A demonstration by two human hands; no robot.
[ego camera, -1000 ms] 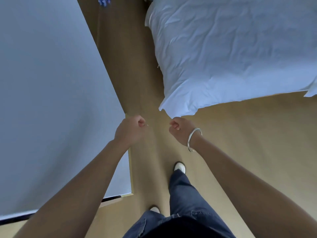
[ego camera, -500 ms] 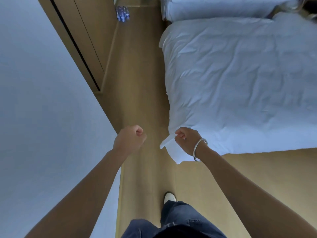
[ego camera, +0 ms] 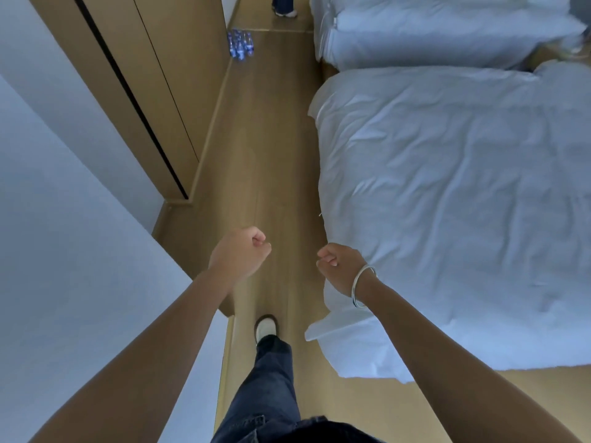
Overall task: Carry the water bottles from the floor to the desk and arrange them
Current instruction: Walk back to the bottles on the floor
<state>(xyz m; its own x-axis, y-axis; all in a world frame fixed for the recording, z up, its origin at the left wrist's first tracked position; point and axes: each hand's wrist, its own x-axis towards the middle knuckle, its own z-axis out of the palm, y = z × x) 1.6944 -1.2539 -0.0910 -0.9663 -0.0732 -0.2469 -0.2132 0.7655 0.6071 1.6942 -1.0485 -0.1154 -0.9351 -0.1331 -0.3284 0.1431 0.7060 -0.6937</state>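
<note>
Ahead, in the head view, a cluster of small clear plastic water bottles with blue labels (ego camera: 240,43) is standing on the tan wooden floor (ego camera: 268,161), far up the aisle, just beside the foot of the wooden wardrobe panel (ego camera: 166,91). They appear upright, long axes vertical and caps upward, though they are too small to count. Both arms are reaching forward over the floor. The left hand (ego camera: 240,254) is curling into a fist and holding nothing; the right hand (ego camera: 339,263), wearing a silver bangle (ego camera: 360,285) at the wrist, is likewise curling shut and holding nothing, near the edge of the white rumpled duvet (ego camera: 447,203) on the bed. One white shoe (ego camera: 265,327) is stepping forward below dark blue jeans (ego camera: 268,391). Compared with half a second ago, the bottles are showing lower in the picture and larger, and a second white bed (ego camera: 431,30) and another person's legs (ego camera: 283,4) are coming into sight beyond them.
</note>
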